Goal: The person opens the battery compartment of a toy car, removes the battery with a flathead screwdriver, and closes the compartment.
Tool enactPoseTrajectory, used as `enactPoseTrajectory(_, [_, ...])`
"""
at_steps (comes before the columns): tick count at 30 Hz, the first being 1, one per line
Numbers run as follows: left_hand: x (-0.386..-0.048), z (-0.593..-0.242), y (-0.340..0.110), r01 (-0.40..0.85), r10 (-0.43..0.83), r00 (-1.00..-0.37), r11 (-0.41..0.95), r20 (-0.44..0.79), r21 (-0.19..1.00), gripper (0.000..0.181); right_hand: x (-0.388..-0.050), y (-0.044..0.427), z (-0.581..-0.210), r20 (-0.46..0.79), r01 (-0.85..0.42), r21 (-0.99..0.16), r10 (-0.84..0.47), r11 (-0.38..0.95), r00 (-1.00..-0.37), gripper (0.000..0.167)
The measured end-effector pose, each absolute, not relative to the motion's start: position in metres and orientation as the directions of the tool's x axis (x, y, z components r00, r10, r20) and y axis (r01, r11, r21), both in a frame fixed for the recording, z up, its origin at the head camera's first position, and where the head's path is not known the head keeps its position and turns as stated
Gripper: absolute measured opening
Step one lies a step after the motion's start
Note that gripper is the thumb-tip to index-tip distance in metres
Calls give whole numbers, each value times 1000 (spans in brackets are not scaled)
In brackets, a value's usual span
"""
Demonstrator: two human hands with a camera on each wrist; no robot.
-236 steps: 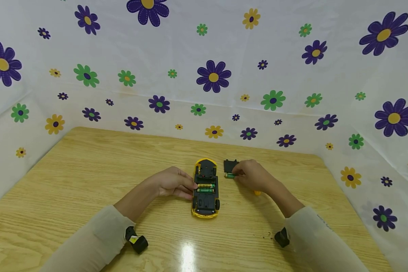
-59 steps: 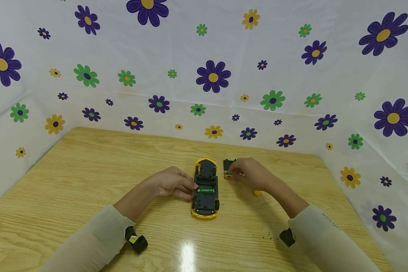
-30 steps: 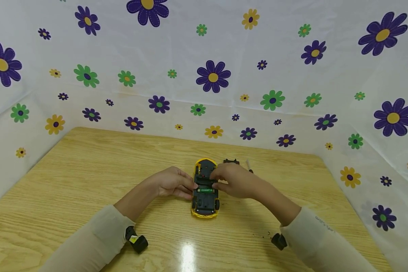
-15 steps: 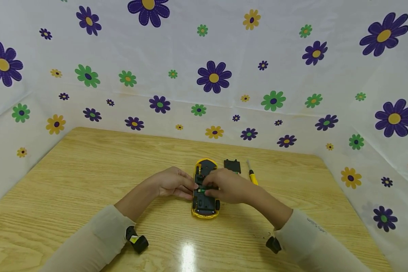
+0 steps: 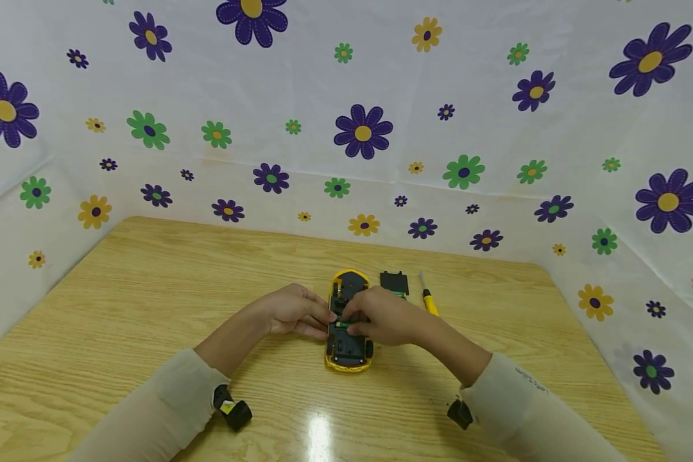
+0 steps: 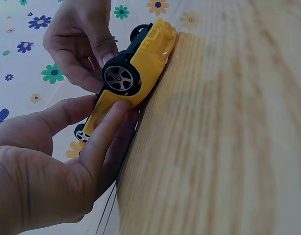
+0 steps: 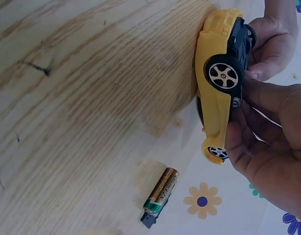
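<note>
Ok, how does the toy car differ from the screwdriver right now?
The toy car is broad and wheeled; the screwdriver is slim, without wheels. The left hand grips the toy car, while no hand grips the screwdriver. The toy car lies underside up; the screwdriver lies with its tip pointing away. Both show yellow and black.

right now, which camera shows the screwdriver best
The head view, since there the screwdriver lies in sight beside the black cover, handle partly behind the right forearm. Neither wrist view shows it.
</note>
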State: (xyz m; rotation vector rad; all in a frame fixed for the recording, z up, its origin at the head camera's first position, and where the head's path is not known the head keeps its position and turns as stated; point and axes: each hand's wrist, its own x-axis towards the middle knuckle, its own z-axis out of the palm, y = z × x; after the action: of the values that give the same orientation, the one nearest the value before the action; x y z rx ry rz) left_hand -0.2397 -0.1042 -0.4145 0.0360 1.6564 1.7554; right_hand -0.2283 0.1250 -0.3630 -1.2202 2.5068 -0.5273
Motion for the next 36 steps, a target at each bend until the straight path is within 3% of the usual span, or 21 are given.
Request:
enactPoseTrajectory(9, [-239,-413,-104,-459,507,-744,84,-435,884,31,-228,129,-365,-81,-660,-505,-792,557,-606,18])
enactPoseTrajectory(24, [-240,-414,-105,-451,518,-742,85,-426,889,32,-227,133,-364,-8,-700,-488,-805,522,-594,14])
enactPoseTrajectory(36, [-240,-416,-104,-448,520,-745,75,-418,891,25,-229,146,-357,47,-702,-464,-776,540,-628,16])
